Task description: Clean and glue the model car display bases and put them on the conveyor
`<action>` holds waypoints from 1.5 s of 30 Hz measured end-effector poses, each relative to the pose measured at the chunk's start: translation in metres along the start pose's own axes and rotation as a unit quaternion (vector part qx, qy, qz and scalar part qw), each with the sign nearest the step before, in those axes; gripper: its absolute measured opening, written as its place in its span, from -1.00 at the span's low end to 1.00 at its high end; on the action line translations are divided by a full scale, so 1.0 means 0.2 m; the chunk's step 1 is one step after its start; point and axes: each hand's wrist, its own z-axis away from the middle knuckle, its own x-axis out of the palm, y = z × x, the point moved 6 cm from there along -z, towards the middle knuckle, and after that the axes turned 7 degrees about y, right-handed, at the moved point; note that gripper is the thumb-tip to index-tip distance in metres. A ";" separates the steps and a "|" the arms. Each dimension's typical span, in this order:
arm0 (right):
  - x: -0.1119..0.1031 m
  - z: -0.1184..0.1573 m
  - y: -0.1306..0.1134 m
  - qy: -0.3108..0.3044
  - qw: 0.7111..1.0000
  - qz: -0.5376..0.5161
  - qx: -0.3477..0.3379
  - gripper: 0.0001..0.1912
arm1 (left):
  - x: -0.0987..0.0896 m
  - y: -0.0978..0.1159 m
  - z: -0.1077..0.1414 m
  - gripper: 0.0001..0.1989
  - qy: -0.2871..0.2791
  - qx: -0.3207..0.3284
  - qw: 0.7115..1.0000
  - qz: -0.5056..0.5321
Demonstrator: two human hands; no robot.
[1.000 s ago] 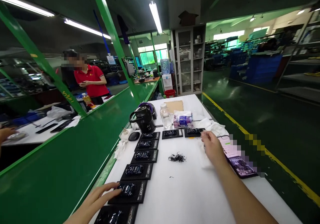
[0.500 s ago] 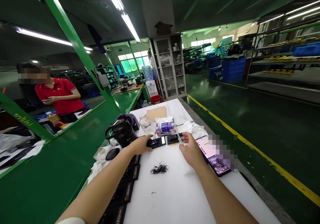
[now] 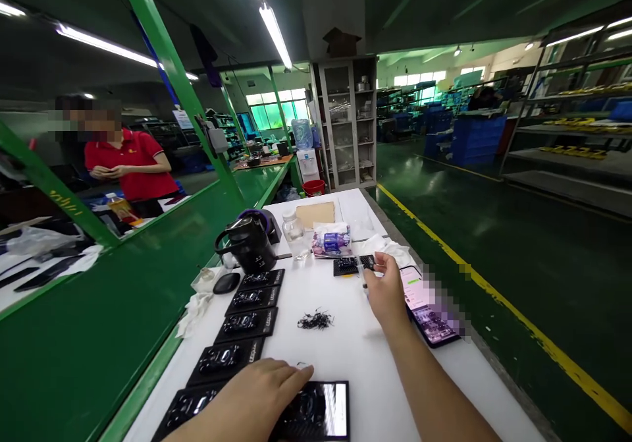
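My left hand is at the near end of the white table, its fingers closed over a flat black panel that has a glossy raised middle and a bright reflection. Farther off, my right hand pinches a slim translucent tool, syringe-like in shape. Just beyond that tool lies another black panel, with a bit of yellow at its near edge. Several similar panels form a row along the left side. A small heap of thin black scraps sits mid-table.
A black jug, a clear jar and a tissue pack stand at the far end. A lit phone lies on the right. Beyond the green partition is a person in a red shirt.
My left hand has come from the far part of the table to the near end, bringing a black panel along. My right hand stays near the other panel with the slim tool.
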 end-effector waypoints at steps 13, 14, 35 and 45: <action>0.05 0.00 0.05 -0.061 0.996 0.063 -0.003 -0.47 | -0.19 -0.23 -1.23 -0.45 0.127 0.045 0.990 0.027; 0.05 0.01 0.05 -0.066 0.995 0.070 -0.007 -0.47 | -0.18 -0.24 -1.25 -0.46 0.123 0.048 0.991 0.027; -0.13 0.89 -0.02 -0.401 0.831 0.230 -0.308 -0.34 | -0.12 -0.36 0.11 -0.27 0.126 -0.094 0.985 0.075; -0.33 0.90 -0.08 -0.379 0.798 0.132 -0.449 -0.45 | 0.04 -0.09 -0.03 -0.20 0.070 -0.007 0.992 0.107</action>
